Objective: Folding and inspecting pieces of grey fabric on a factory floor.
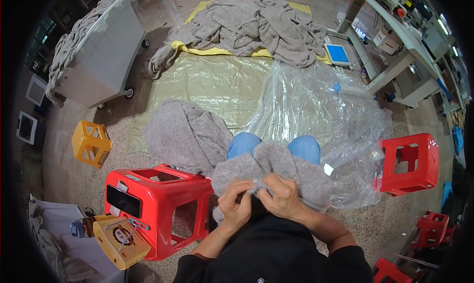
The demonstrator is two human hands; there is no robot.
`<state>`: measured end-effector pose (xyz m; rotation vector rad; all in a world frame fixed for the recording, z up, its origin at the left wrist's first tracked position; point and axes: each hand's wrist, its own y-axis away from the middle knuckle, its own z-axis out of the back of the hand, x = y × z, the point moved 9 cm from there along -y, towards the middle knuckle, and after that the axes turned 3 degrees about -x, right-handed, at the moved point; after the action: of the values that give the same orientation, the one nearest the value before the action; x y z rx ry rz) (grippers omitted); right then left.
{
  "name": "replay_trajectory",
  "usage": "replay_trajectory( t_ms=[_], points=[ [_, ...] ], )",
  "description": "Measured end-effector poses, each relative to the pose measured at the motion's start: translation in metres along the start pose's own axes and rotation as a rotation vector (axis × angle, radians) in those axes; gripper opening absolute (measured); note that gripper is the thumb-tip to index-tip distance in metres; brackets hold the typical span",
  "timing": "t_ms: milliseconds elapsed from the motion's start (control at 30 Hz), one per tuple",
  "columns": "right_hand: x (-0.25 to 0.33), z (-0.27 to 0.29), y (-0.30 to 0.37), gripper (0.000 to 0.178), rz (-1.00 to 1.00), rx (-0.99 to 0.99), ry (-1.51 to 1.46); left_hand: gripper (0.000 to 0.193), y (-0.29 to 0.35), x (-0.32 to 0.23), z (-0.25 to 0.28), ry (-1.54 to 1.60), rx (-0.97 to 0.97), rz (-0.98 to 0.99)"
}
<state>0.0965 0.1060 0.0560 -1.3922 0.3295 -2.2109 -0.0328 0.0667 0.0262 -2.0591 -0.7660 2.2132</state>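
A grey-brown knitted garment lies across my lap, over my knees in blue jeans. My left hand is closed in a pinch on its near edge. Close beside it, my right hand pinches the same edge, fingers curled in. The two hands are a short gap apart, with a bit of the knit stretched between them. Whether a small tool or thread sits in the fingers is too small to make out. More of the same fabric is heaped on the sheet to the left of my knees.
A red stool at my left carries a black phone and a yellow box. Further out are a yellow stool, a white wheeled cart, another red stool, clear plastic sheeting and a large knit pile.
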Motion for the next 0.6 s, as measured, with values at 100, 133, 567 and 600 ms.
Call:
replay_trajectory(
  t_ms=[100, 133, 567, 600],
  points=[
    [0.001, 0.002, 0.006, 0.013, 0.038, -0.153, 0.039, 0.018, -0.003, 0.007, -0.003, -0.024, -0.009, 0.057],
    [-0.001, -0.001, 0.008, 0.013, 0.041, -0.137, 0.036, 0.018, -0.004, 0.005, 0.0, -0.01, -0.029, 0.039],
    [-0.099, 0.03, 0.01, 0.018, -0.465, -0.022, -0.143, 0.009, 0.015, 0.096, 0.009, 0.169, 0.271, 0.857],
    [-0.108, 0.025, 0.012, 0.017, -0.574, 0.059, -0.18, 0.009, 0.016, 0.099, 0.01, 0.358, 0.151, 0.897]
  ],
)
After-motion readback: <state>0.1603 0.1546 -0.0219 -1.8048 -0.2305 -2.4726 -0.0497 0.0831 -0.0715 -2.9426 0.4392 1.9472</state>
